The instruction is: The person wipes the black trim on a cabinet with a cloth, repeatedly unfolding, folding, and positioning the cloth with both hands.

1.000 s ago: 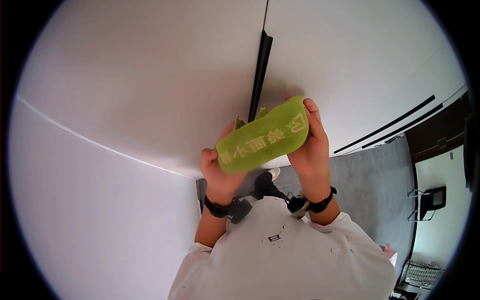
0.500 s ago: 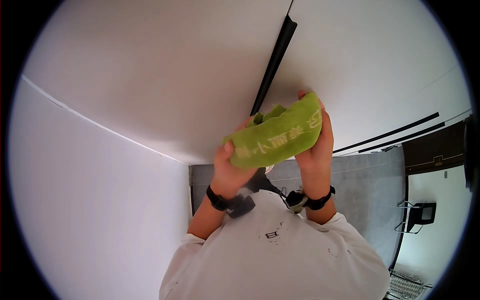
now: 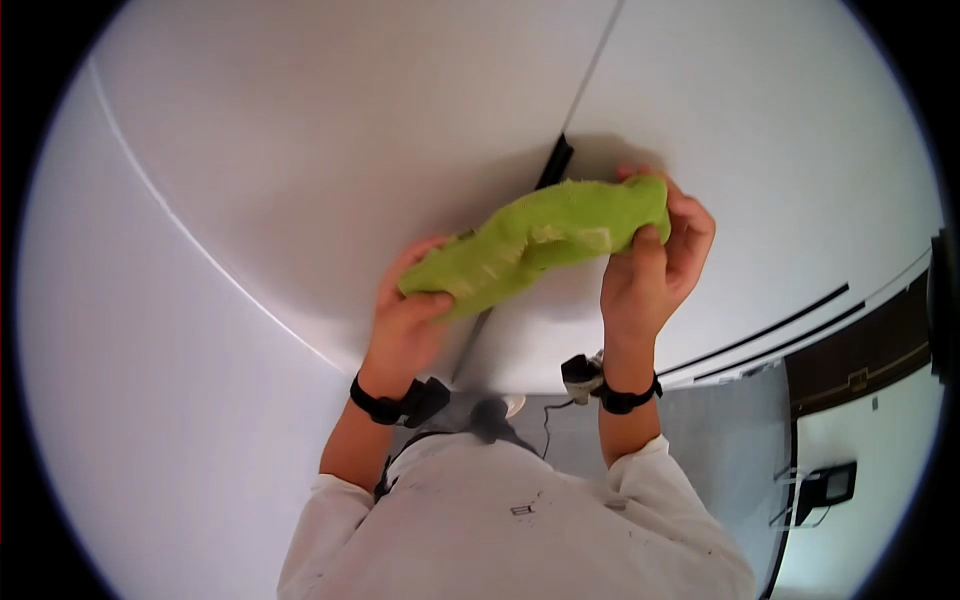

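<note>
A soft green cloth item [image 3: 530, 245] with pale lettering is stretched between my two hands, in front of a white cabinet door. My left hand [image 3: 405, 305] grips its lower left end, thumb on the near face. At the upper right end, my right hand [image 3: 660, 250] pinches the cloth, its thumb in front and fingers behind. The cloth is creased in the middle, and the lettering is blurred and partly folded in. Behind it a black door handle [image 3: 557, 160] shows in part. Each wrist wears a black strap with a small device.
White cabinet doors [image 3: 330, 120] stand close in front, with more black handles [image 3: 770, 325] at the right. A white wall [image 3: 150, 380] is on the left. Grey floor [image 3: 720, 430], a black chair [image 3: 828, 487] and a dark brown door [image 3: 860, 370] lie to the right.
My hands have moved farther apart, the left one leftward and the right one rightward. The green cloth has gone from a flat, rounded band with readable lettering to a longer, creased shape.
</note>
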A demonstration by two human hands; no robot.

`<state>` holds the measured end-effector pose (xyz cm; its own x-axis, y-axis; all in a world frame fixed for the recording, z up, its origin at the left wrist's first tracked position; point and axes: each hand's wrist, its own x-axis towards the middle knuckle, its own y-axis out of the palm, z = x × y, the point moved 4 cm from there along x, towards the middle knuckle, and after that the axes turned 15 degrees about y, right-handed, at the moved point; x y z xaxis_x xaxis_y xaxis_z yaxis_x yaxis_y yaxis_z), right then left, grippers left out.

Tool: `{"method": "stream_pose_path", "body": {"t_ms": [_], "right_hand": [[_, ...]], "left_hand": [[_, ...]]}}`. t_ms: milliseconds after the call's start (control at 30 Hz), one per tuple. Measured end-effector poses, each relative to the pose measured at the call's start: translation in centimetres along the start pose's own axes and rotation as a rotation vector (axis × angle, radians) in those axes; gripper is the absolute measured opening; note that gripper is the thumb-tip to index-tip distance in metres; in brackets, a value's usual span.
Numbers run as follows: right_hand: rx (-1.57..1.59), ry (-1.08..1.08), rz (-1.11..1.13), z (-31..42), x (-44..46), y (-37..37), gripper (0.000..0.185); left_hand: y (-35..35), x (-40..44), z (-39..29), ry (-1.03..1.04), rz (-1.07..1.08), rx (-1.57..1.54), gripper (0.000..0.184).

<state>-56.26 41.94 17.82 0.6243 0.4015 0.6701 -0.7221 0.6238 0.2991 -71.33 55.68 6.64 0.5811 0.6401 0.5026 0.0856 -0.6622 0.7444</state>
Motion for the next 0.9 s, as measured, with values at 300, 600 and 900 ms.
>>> {"method": "stream_pose_path", "body": {"t_ms": [300,600,900], "right_hand": [[-0.334,-0.317,0.260,0.4,3.2,-0.7,0.020],[-0.874,-0.615,0.103,2.3,3.4,-1.6,0.024],[-0.693,-0.069,-0.157,2.6,2.5,-0.3,0.027]], "left_hand": [[1.1,2.5,-0.8,-0.177,0.244,0.450,0.047],[2.3,4.0,-3.3,0.220,0.155,0.582,0.041],[4.1,4.7,-7.2,0.440,-0.044,0.990,0.038]]}}
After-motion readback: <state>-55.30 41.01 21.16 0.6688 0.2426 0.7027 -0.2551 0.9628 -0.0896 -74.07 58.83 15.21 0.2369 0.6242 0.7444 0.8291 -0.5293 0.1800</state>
